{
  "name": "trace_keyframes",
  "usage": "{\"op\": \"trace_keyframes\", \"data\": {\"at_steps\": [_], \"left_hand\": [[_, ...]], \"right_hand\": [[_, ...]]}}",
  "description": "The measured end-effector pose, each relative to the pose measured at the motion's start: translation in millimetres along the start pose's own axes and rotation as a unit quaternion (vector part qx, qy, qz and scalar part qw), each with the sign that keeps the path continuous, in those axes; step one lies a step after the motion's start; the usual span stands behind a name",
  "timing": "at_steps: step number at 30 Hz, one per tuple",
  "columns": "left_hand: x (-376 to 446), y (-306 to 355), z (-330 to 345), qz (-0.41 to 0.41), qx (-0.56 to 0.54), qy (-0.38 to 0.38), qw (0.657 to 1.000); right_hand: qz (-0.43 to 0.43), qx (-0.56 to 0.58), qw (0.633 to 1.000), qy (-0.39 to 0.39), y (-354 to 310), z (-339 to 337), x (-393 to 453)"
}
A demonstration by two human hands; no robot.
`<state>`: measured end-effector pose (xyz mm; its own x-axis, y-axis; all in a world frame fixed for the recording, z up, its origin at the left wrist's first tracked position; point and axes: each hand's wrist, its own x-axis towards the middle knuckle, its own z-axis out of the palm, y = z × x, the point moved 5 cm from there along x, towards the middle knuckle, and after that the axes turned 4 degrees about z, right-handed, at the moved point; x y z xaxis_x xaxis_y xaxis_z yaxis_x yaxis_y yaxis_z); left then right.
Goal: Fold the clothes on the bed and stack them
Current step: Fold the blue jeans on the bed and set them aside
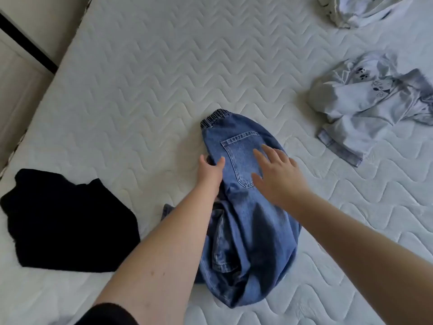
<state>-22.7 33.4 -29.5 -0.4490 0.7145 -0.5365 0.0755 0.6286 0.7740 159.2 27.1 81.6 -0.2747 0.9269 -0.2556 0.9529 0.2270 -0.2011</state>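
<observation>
Jeans (246, 207): left hand (209, 172) grip clamped on edge, apparently; right hand (276, 177) flat.

Left hand (210, 171) gripping; right hand (276, 174) flat, spread.

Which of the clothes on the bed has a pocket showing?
The blue jeans under both hands, with a stitched back pocket. The black garment and the two pale printed ones show none.

Dim, soft, seemingly warped edges.
</observation>
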Motion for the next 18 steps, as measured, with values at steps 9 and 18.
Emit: {"op": "trace_keyframes", "data": {"at_steps": [9, 18], "left_hand": [[-19.8, 1.1, 14.8, 0.043, -0.106, -0.067, 0.991], [-148.4, -26.4, 3.3, 0.140, 0.060, -0.229, 0.961]], "right_hand": [[0.065, 0.190, 0.978, -0.055, -3.5, 12.8, 15.1], [0.083, 0.248, 0.956, -0.131, -25.5, 21.0, 31.4]]}}
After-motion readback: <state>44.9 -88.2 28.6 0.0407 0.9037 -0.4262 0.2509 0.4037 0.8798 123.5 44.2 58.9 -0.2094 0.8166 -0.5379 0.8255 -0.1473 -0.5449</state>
